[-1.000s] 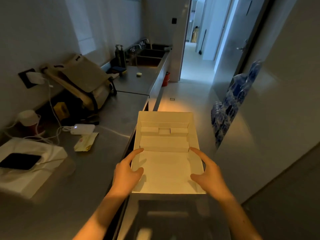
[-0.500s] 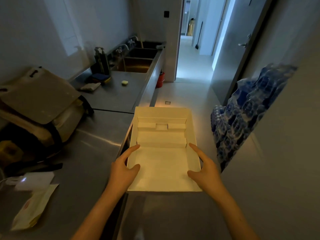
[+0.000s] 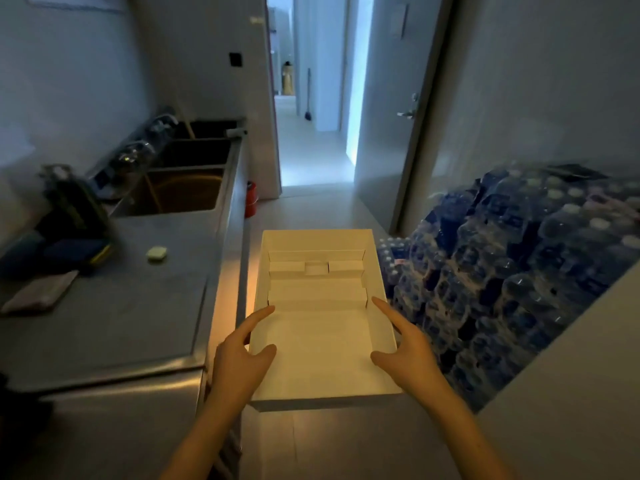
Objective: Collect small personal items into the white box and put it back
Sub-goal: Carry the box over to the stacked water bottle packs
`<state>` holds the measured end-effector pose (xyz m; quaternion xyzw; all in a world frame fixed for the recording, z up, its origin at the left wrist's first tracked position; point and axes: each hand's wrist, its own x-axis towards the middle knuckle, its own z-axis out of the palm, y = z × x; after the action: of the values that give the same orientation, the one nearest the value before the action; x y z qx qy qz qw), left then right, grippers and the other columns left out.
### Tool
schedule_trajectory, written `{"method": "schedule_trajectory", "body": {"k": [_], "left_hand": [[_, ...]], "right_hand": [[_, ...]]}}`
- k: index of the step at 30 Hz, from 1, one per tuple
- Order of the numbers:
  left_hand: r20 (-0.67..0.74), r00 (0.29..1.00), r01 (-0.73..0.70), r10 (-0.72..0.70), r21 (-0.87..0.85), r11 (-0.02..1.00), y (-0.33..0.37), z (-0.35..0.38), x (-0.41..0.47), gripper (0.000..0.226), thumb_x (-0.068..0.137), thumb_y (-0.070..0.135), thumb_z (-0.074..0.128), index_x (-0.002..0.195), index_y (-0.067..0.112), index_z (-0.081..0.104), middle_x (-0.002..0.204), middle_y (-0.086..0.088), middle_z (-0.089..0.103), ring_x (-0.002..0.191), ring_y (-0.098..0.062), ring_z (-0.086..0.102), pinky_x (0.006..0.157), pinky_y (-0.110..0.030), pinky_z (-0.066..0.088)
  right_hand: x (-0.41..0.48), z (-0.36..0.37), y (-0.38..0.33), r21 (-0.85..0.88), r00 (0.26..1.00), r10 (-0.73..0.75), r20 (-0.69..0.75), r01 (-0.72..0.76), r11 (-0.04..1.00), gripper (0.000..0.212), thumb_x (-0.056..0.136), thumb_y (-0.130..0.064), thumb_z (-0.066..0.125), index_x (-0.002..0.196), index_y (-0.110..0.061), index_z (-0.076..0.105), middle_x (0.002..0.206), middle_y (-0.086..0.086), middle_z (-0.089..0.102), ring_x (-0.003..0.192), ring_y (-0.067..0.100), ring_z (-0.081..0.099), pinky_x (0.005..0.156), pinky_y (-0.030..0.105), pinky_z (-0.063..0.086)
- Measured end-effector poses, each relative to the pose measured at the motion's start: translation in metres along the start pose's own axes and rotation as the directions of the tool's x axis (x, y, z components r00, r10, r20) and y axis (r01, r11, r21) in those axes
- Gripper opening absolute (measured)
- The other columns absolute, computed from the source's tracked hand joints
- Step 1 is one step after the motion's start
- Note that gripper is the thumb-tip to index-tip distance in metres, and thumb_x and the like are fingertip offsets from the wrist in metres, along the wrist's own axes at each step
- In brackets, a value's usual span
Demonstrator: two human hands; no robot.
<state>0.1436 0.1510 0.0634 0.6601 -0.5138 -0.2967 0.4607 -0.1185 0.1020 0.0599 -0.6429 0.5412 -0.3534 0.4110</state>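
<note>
An open white box [image 3: 318, 355] is held in the air in front of me, over the floor beside the counter's edge. Inside it I see only folded white cardboard inserts at the far end. My left hand [image 3: 239, 355] grips the box's left wall, thumb inside and index finger along the rim. On the right wall my right hand [image 3: 405, 355] holds it the same way. The other fingers are hidden under the box.
A steel counter [image 3: 104, 323] runs along the left with sinks [image 3: 180, 188], a small pale item [image 3: 156, 253], a grey cloth [image 3: 41, 292] and a sponge [image 3: 76, 252]. Stacked packs of water bottles [image 3: 519, 271] stand on the right. An open doorway [image 3: 311, 150] leads to a corridor ahead.
I have moved forward along the counter with the box held in both hands. The bag, charger and packet have dropped out of view on the left; the sinks and bottle packs are closer.
</note>
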Motion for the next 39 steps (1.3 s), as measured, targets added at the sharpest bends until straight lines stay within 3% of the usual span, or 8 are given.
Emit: {"method": "schedule_trajectory", "body": {"k": [5,8,12,17,22,27,36,39], "left_hand": [[0.063,0.998,-0.006,0.006,0.000,1.000,-0.001,0.037,0.118,0.061,0.079,0.002,0.066,0.126,0.038,0.054,0.124,0.009,0.055,0.103,-0.013,0.052,0.076,-0.018,0.044],[0.086,0.996,-0.022,0.023,-0.014,1.000,-0.001,0.070,0.189,0.059,0.081,0.002,0.066,0.125,0.039,0.052,0.120,0.007,0.054,0.102,-0.014,0.051,0.080,-0.025,0.047],[0.086,0.996,-0.008,0.008,-0.002,1.000,0.008,0.110,0.286,0.056,0.082,0.008,0.067,0.125,0.040,0.050,0.117,0.010,0.053,0.101,-0.014,0.051,0.089,-0.042,0.049],[0.092,0.996,-0.006,0.004,0.011,1.000,0.030,0.150,0.398,0.053,0.083,0.013,0.068,0.124,0.041,0.051,0.119,0.009,0.055,0.102,-0.015,0.052,0.089,-0.043,0.050],[0.126,0.992,-0.025,0.020,0.039,0.999,0.042,0.185,0.499,0.052,0.083,0.014,0.068,0.125,0.040,0.053,0.119,0.013,0.053,0.102,-0.015,0.052,0.089,-0.044,0.049],[0.248,0.964,-0.114,0.096,0.061,0.992,0.039,0.225,0.610,0.056,0.082,0.011,0.068,0.124,0.044,0.054,0.115,0.015,0.054,0.099,-0.012,0.050,0.076,-0.029,0.047],[0.566,0.771,-0.331,0.293,-0.038,0.943,0.072,0.304,0.789,0.060,0.080,0.005,0.066,0.122,0.046,0.054,0.117,0.014,0.053,0.101,-0.010,0.049,0.076,-0.018,0.041],[0.660,0.663,-0.406,0.353,-0.079,0.910,0.095,0.336,0.822,0.059,0.081,0.007,0.067,0.121,0.049,0.051,0.117,0.012,0.051,0.082,0.002,0.048,0.067,-0.013,0.039]], "right_hand": [[0.100,-0.013,0.011,0.021,0.996,0.037,-0.078,-0.035,0.999,0.087,0.070,0.009,0.067,0.136,-0.041,0.040,0.117,-0.022,0.056,0.101,-0.003,0.059,0.082,0.018,0.053],[0.171,-0.022,0.030,0.024,0.994,0.055,-0.098,-0.053,0.998,0.089,0.068,0.004,0.067,0.140,-0.041,0.038,0.122,-0.012,0.058,0.106,0.007,0.059,0.088,0.031,0.055],[0.272,-0.044,0.045,0.020,0.993,0.057,-0.106,-0.055,0.998,0.089,0.070,0.006,0.067,0.139,-0.041,0.037,0.115,-0.019,0.058,0.105,0.006,0.058,0.085,0.024,0.053],[0.385,-0.076,0.043,0.025,0.990,0.086,-0.109,-0.084,0.996,0.088,0.073,0.005,0.068,0.140,-0.041,0.034,0.112,-0.021,0.054,0.102,0.002,0.055,0.079,0.017,0.052],[0.474,-0.098,0.048,0.029,0.979,0.121,-0.166,-0.118,0.993,0.089,0.073,0.003,0.068,0.142,-0.041,0.034,0.117,-0.018,0.054,0.104,0.004,0.055,0.083,0.029,0.056],[0.551,-0.106,0.060,0.061,0.943,0.176,-0.283,-0.165,0.984,0.089,0.074,0.005,0.067,0.138,-0.047,0.034,0.107,-0.029,0.049,0.089,0.002,0.055,0.072,0.023,0.056],[0.647,-0.115,0.057,0.167,0.747,0.288,-0.599,-0.236,0.957,0.088,0.074,0.009,0.065,0.141,-0.040,0.036,0.133,-0.019,0.045,0.110,0.004,0.052,0.073,0.015,0.052],[0.656,-0.122,0.055,0.164,0.640,0.312,-0.702,-0.281,0.946,0.090,0.073,0.005,0.067,0.139,-0.048,0.035,0.133,-0.017,0.049,0.104,0.012,0.059,0.074,0.022,0.057]]}}
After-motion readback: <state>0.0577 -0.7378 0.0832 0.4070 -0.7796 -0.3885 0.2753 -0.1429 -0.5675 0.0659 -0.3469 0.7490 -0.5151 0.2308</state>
